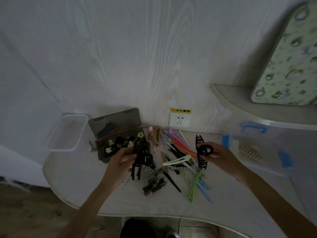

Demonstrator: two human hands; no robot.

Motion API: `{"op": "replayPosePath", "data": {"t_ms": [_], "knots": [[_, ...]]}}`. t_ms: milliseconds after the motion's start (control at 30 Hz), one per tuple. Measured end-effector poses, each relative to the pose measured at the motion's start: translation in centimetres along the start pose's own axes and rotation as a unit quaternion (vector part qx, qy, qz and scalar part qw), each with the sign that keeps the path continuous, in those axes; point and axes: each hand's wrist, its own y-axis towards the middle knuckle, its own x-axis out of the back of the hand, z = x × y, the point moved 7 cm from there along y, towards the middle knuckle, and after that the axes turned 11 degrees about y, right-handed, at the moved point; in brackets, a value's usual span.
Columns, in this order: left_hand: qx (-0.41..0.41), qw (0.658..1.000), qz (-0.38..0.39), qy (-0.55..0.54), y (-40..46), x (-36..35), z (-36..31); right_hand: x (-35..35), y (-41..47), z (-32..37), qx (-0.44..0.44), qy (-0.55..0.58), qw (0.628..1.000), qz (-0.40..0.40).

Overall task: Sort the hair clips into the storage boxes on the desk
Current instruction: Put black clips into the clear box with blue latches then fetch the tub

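Observation:
My left hand (120,160) grips a large black claw clip (139,157) just in front of the dark open storage box (103,152), which holds several small black and white clips. My right hand (217,153) holds a long black banana clip (201,152) upright above the desk. Between my hands lies a pile of coloured flat hair clips (180,152). A green clip (194,188) and blue ones lie nearer the front edge. A dark claw clip (154,185) rests on the desk below my left hand.
A clear empty tub (68,133) stands at the far left. A large clear bin with blue latches (260,148) stands at the right, with a beige comb clip inside. A wall socket (179,119) sits behind the pile. The white desk (154,205) has a curved front edge.

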Motion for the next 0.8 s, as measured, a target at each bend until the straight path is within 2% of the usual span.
{"op": "replayPosePath", "data": {"t_ms": [67, 233, 367, 500, 600, 700, 733, 800], "knots": [[0.017, 0.994, 0.058, -0.092, -0.2, -2.5, -2.2, 2.5, -1.5, -0.1, 0.013, -0.006, 0.999, -0.043], [0.016, 0.969, 0.224, -0.106, 0.5, -11.9, -8.4, 11.5, -5.8, -2.5, -0.004, 0.021, 0.981, -0.192], [0.029, 0.961, 0.263, -0.08, 0.7, -20.5, -12.6, 17.3, -8.6, -5.1, -0.045, 0.083, 0.944, -0.317], [0.037, 0.951, 0.302, -0.05, 0.2, -28.2, -16.3, 19.8, -10.0, -5.8, -0.07, 0.151, 0.917, -0.363], [0.028, 0.947, 0.32, -0.006, 0.6, -32.4, -18.5, 20.9, -10.6, -5.6, -0.073, 0.146, 0.912, -0.375], [0.023, 0.934, 0.338, 0.114, 1.8, -35.2, -18.2, 21.8, -11.0, -5.4, -0.073, 0.146, 0.907, -0.388], [0.003, 0.927, 0.335, 0.17, 2.2, -35.5, -17.9, 22.0, -11.0, -5.3, -0.073, 0.142, 0.907, -0.389], [-0.092, 0.904, 0.308, 0.283, 2.9, -35.2, -17.7, 22.0, -10.9, -5.1, -0.082, 0.136, 0.912, -0.378]]}}
